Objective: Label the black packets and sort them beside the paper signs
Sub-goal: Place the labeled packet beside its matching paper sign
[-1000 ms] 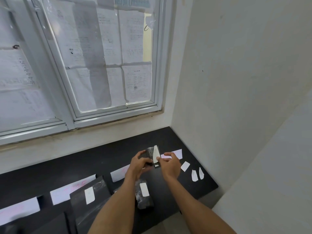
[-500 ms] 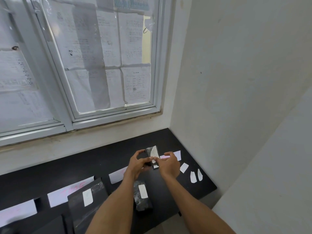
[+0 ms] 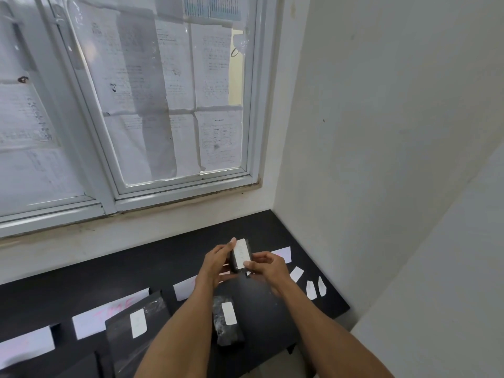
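Centre of frame, above the black worktop (image 3: 163, 257): a small black packet (image 3: 235, 264) is held upright and clear of the surface by both hands.

The left hand (image 3: 214, 266) grips the packet's left side. Its thumb lies at the top edge and its fingers are curled behind.

The right hand (image 3: 270, 268) pinches the packet's lower right end. Its thumb presses on the bottom of a white label (image 3: 242, 253) that covers the packet's face. There are faint marks on this label, not legible.

Lower centre, flat on the worktop: a second small packet (image 3: 227, 330) with a blank-looking white label (image 3: 228, 313). To the lower left is a larger black packet (image 3: 131, 347) in glossy wrap, also with a white label (image 3: 138, 323); no writing can be made out on it.

The paper signs lie in a row across the worktop:
- One (image 3: 285, 253) just behind the right hand, partly hidden.
- One (image 3: 184, 290) beside the left forearm.
- One (image 3: 90, 321) touching the larger packet, with faint pink letters that cannot be read with certainty.
- One (image 3: 26, 346) at the left edge.

Three loose white labels (image 3: 311, 290) lie near the worktop's right end, apart from one another.

Upper left: a window (image 3: 253, 105) covered with printed sheets (image 3: 215, 64). The print is too small to read.
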A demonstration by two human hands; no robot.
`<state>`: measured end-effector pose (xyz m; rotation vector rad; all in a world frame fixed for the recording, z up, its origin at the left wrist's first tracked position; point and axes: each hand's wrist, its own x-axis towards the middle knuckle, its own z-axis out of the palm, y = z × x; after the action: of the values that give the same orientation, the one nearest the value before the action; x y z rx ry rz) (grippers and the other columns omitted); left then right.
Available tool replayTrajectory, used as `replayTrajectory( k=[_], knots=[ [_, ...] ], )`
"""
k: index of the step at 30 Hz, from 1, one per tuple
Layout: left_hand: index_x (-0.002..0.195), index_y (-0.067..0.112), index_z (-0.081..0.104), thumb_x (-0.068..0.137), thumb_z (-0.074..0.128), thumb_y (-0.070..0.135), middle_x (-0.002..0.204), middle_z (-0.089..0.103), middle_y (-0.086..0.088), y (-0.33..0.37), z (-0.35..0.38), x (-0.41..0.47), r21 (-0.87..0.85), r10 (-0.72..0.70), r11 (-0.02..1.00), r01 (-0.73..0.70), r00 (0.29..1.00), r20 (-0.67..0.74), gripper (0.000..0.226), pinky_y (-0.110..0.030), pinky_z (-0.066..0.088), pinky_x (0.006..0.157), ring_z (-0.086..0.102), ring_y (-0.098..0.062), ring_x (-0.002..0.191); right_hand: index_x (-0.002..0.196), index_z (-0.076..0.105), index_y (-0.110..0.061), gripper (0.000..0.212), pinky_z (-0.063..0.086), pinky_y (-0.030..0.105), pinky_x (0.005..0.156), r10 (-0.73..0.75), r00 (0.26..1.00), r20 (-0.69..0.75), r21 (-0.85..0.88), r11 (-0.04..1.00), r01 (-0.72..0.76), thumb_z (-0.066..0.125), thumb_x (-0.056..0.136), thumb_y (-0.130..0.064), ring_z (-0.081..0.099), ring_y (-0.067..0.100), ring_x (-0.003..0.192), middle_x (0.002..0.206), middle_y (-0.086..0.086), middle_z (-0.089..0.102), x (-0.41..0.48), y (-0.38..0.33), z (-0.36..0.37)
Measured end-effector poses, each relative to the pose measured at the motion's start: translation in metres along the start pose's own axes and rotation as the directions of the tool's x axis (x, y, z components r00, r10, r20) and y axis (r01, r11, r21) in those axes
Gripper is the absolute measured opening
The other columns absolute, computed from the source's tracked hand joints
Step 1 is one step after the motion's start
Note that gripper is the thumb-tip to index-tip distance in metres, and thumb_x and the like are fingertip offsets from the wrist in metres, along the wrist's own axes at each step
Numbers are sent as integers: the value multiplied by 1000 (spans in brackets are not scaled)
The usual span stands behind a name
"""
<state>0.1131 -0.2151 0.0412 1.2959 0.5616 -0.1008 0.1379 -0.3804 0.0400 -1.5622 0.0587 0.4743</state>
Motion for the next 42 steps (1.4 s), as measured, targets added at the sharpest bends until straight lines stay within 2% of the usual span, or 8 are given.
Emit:
replayTrajectory(
  k=[5,12,17,22,26,31,37,42],
  knots=[
    [105,20,65,78,73,50,108,68,-11,0,2,2,29,-7,1000,6,1000,20,42,-33,59,59,67,-28,98,104,63,-8,42,61,45,77,48,998,-28,9,999,-47,82,75,-32,73,29,88,99,11,72,4,-1,2],
    [100,25,71,74,75,50,106,70,-8,2,6,-2,44,36,998,-38,998,55,36,-31,58,58,67,-27,99,99,65,-10,46,60,48,75,69,986,-151,131,990,-49,83,70,-41,68,30,96,101,12,70,7,-6,15],
    [100,27,68,82,71,41,110,65,-8,1,10,-4,143,89,985,-95,995,45,23,-31,57,62,61,-26,104,93,65,-10,49,58,35,62,170,957,-235,165,977,-133,79,70,-51,69,26,85,89,10,70,6,-10,20],
    [102,19,67,80,72,44,108,67,-10,-3,11,-4,141,28,989,-33,999,39,34,-34,59,63,65,-27,100,85,61,-19,43,56,29,51,4,948,-318,-112,993,-42,69,76,-60,68,17,79,89,3,68,3,-7,21],
    [97,13,64,78,74,43,102,67,-16,1,3,-2,43,-79,996,82,995,-64,37,-34,58,54,69,-31,90,102,64,-21,29,62,34,68,-128,990,-61,-124,985,119,75,81,-38,71,20,87,104,13,71,-3,0,14],
    [100,9,66,73,79,46,95,70,-17,-2,-18,0,-56,-208,977,205,976,-66,48,-33,56,48,71,-32,81,119,65,-16,48,59,33,79,-66,981,182,62,997,56,81,74,-9,71,29,97,106,19,71,-8,6,12],
    [106,4,64,73,80,44,100,70,-22,-5,-42,-3,-46,-280,959,278,959,-45,54,-40,60,59,73,-34,83,120,63,-15,52,57,41,88,-41,965,257,49,998,29,80,73,-2,70,28,101,108,18,70,-3,18,26],
    [111,8,59,87,66,46,111,65,-19,-13,-91,-17,22,-319,946,323,941,-109,46,-38,59,74,68,-31,96,125,55,-5,47,58,35,78,91,983,159,104,989,-108,71,82,1,67,29,98,111,18,65,1,46,58]
  ],
)
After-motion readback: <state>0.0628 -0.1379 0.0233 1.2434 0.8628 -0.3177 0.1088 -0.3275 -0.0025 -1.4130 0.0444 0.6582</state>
